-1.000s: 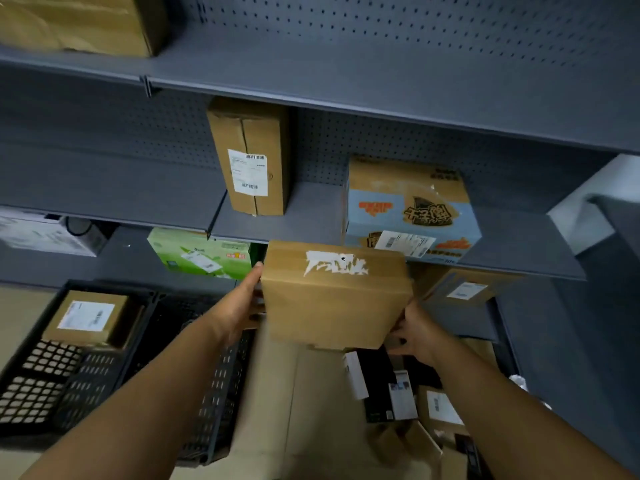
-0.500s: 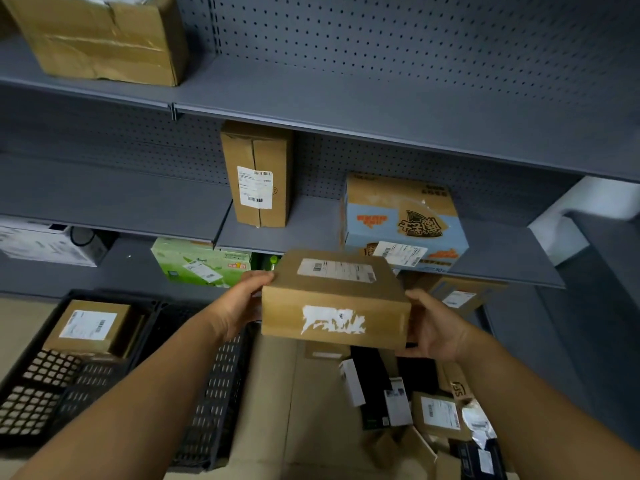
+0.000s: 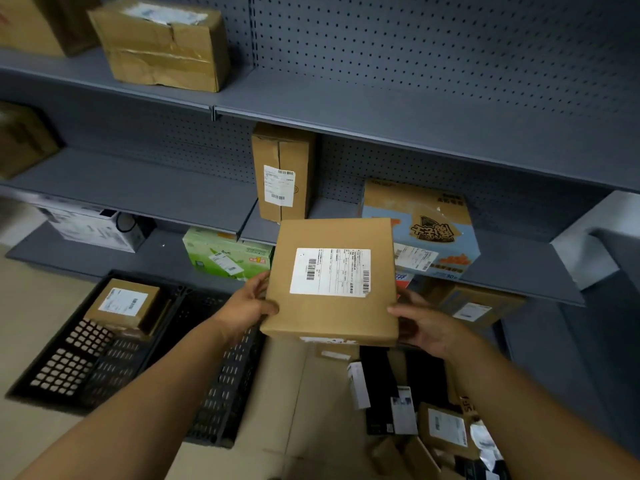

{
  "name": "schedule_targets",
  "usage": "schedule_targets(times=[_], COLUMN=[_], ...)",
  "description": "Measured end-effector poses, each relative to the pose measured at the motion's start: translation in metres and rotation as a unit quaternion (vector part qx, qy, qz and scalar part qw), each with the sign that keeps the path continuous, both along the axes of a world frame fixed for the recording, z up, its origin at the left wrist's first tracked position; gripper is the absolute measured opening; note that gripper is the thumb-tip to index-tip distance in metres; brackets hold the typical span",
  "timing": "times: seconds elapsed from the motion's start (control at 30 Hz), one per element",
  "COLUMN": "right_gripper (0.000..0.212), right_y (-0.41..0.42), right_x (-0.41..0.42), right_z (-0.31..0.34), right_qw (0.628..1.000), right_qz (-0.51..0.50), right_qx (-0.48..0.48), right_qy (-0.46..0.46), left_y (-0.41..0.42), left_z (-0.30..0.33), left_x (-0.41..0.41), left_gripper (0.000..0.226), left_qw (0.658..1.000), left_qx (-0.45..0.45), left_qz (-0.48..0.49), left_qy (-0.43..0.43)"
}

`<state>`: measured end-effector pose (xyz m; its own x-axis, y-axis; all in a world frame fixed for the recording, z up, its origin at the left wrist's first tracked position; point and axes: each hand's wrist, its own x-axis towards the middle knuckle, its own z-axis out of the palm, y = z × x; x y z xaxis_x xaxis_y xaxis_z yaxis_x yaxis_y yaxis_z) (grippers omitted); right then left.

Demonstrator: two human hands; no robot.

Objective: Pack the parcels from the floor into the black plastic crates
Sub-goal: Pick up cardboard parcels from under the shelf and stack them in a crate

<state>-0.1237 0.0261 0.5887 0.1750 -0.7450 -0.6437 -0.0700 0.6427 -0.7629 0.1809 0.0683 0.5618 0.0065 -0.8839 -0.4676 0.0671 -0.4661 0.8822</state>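
Grey shelving [image 3: 398,109] above beige floor [image 3: 38,317]

Layout of held parcel, crates, shelving and floor pile, seen from the head camera.

The held parcel [image 3: 334,282] sits centre, in front of the shelving, with the left hand [image 3: 244,308] on its left edge and the right hand [image 3: 427,325] on its right edge. Below and to the left, two plastic crates stand side by side on the floor: the left crate [image 3: 60,367] contains one labelled box [image 3: 123,306] at its far end; the right crate [image 3: 225,386] lies under the left forearm. Behind the parcel, an upright carton [image 3: 282,171] and, to its right, a printed carton [image 3: 429,230] stand on the middle shelf [image 3: 138,188]. A pile of parcels [image 3: 415,417] lies on the floor at lower right.
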Motion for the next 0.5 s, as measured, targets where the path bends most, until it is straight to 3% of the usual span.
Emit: schedule_targets(times=[0.03,0.1,0.17,0.2,0.3,0.37,0.5], right_gripper=[0.052,0.058,0.058,0.057,0.06,0.068,0.071], right_y=[0.004,0.014,0.028,0.036,0.057,0.07,0.099], right_x=[-0.001,0.0,0.002,0.004,0.013,0.02,0.038], right_z=[0.001,0.001,0.002,0.003,0.003,0.0,-0.001], right_qw=[1.0,0.999,0.998,0.998,0.996,0.994,0.991], right_qz=[0.009,0.026,0.043,0.049,0.075,0.095,0.127], right_qx=[-0.009,-0.029,-0.042,-0.043,-0.04,-0.046,-0.045], right_qy=[0.009,0.025,0.022,0.013,0.005,0.016,0.024], left_y=[0.009,0.029,0.049,0.06,0.092,0.115,0.159], left_z=[0.002,0.003,0.002,0.002,0.005,0.005,0.007], left_x=[-0.004,-0.013,-0.029,-0.039,-0.068,-0.075,-0.07], left_gripper=[0.081,0.089,0.089,0.084,0.071,0.074,0.083], left_qw=[0.999,0.967,0.878,0.842,0.79,0.763,0.757], left_qx=[-0.018,-0.059,-0.102,-0.129,-0.19,-0.203,-0.186], left_qz=[-0.001,-0.048,-0.143,-0.18,-0.224,-0.234,-0.234], left_qy=[-0.046,-0.245,-0.446,-0.492,-0.538,-0.568,-0.581])
